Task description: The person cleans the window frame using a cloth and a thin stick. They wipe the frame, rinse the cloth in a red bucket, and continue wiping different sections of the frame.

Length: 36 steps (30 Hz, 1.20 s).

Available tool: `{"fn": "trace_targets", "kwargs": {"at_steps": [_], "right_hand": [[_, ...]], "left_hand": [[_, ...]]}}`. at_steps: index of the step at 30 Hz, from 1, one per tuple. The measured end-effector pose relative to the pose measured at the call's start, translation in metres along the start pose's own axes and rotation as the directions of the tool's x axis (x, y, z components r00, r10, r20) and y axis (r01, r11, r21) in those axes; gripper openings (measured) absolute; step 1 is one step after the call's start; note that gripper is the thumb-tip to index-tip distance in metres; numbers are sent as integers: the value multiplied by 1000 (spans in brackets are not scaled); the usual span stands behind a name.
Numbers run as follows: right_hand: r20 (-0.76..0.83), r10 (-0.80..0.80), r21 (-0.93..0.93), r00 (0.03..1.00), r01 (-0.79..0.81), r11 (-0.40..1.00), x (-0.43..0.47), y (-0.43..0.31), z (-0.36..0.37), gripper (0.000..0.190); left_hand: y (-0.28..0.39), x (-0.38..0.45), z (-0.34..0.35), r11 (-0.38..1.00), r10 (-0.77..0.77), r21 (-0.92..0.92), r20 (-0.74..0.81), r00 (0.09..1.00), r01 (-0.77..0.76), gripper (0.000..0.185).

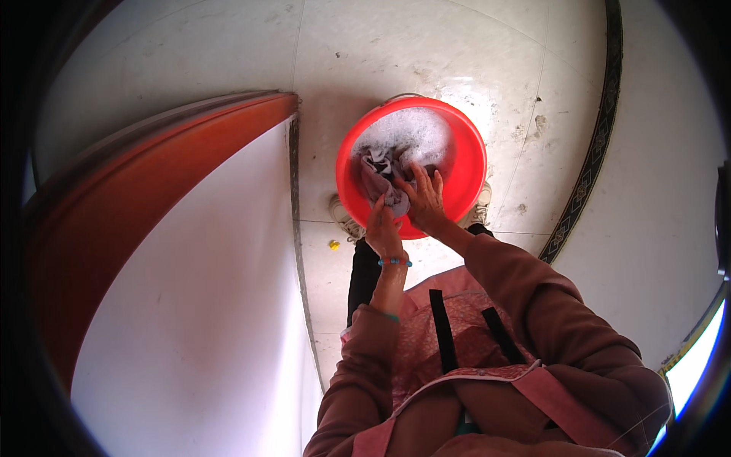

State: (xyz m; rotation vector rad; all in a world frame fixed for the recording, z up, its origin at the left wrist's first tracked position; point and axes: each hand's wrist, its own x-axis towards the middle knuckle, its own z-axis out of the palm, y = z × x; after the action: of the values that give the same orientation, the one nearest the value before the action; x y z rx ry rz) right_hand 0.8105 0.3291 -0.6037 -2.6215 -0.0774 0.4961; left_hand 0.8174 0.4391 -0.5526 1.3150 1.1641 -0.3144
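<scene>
A red plastic bucket point(468, 188) stands on the floor between my feet, with white suds point(414, 128) across the far part of its inside. Bunched wet cloth point(380, 180), greyish and dark, lies against the bucket's near left side. My left hand point(384, 231), with a beaded bracelet point(394, 261) at the wrist, pinches the near end of this cloth close to the rim. Over the cloth's right side reaches my right hand point(424, 199), its fingers spread and touching the fabric. Whether its fingertips grip any cloth is hard to see. The water below the suds is hidden.
At left, a white wall point(200, 274) ends in an orange-brown door frame or trim point(228, 128). A dark patterned border strip point(597, 143) crosses the pale tiled floor point(365, 40) at right. A small yellow object point(334, 245) lies beside my left shoe point(344, 217).
</scene>
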Motion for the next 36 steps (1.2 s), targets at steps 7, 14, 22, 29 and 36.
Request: {"fn": "trace_targets", "kwargs": {"at_steps": [7, 14, 22, 29, 36], "right_hand": [[409, 245, -83, 879, -231, 969, 37, 14, 6, 49], [-293, 42, 336, 955, 61, 940, 1, -9, -39, 33], [-26, -160, 648, 987, 138, 749, -67, -99, -206, 22], [93, -266, 829, 960, 73, 555, -88, -104, -262, 15], [327, 53, 918, 943, -331, 219, -30, 5, -242, 52]], "left_hand": [[10, -1, -7, 992, -85, -69, 264, 961, 107, 61], [21, 10, -18, 541, -685, -138, 501, 530, 830, 76], [58, -48, -10, 541, -146, -408, 815, 560, 735, 82], [47, -52, -13, 676, -382, -76, 815, 436, 733, 71], [49, -92, -9, 314, 63, -216, 976, 207, 924, 43]]}}
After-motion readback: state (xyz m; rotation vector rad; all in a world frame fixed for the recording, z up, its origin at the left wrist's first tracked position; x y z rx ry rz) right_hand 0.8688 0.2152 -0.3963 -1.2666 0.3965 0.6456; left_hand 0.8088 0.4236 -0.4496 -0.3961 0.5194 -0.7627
